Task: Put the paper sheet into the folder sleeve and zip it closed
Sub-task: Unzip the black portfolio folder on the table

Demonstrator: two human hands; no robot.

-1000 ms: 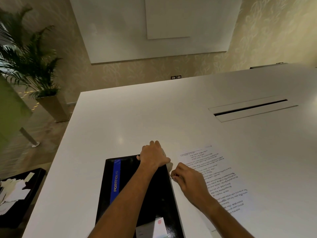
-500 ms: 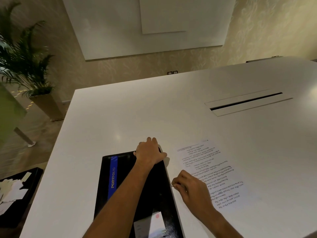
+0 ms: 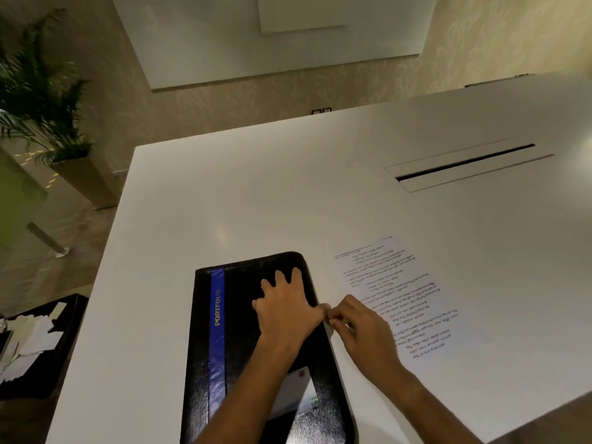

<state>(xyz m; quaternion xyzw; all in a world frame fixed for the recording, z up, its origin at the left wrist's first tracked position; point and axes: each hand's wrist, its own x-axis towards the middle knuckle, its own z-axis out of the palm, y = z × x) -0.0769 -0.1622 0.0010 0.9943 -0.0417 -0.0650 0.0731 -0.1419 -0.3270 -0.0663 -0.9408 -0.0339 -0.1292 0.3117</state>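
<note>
The white worktop (image 3: 256,203) fills most of the view, with a patterned wall beyond it.

Your left hand (image 3: 286,310) lies flat with its fingers spread on the cover of the black folder (image 3: 238,293) and pins it down. Just right of that hand, your right hand (image 3: 358,328) has its fingertips (image 3: 331,317) drawn together in a pinch at the folder's right edge. They are probably on the zip pull (image 3: 326,312), though it is too small to be sure of.

The paper sheet (image 3: 416,302) lies flat on the worktop on the far side of your right hand, partly under your wrist and outside the folder.

I judge you are on the opening step, because the folder looks closed and nothing is in it yet. Next, run the zip clear along the edge and lift the cover while your left hand keeps the folder from sliding. Then reach right for the sheet.

The count is one folder, one sheet and two hands. There is also one pale card (image 3: 298,395) on the cover near your left forearm, and one long slot (image 3: 464,161) far beyond your right hand.
</note>
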